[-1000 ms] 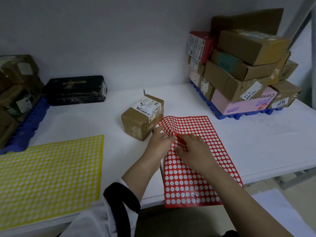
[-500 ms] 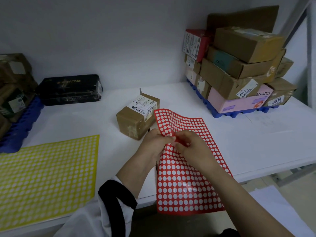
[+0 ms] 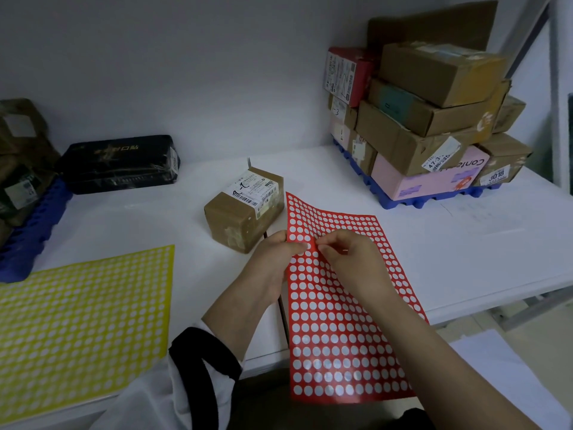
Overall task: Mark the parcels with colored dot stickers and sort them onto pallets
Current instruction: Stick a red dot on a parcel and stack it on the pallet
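Both forearms reach in from the lower edge of the view and meet over the front of the counter [image 3: 465,259]. The left hand [image 3: 273,259] grips the left edge of the red sticker sheet [image 3: 341,336], thumb on its upper face and fingers curled beneath. The right hand [image 3: 350,259] lies across the sheet with knuckles up, its thumb and forefinger pinched together on the sheet's surface right beside the left thumb. Whether a single dot is caught in that pinch cannot be told.

The sheet is held off the counter, its far corner curling upward and its near end hanging past the counter's front edge.

A small brown parcel [image 3: 245,212] with a white label on top stands on the counter just beyond the left hand. A yellow sticker sheet [image 3: 83,321] lies flat at the near left. A black parcel [image 3: 121,164] rests against the back wall.

Stacked parcels [image 3: 434,119] sit on a blue pallet [image 3: 403,201] at the far right. A second blue pallet [image 3: 31,231] holds parcels at the far left.
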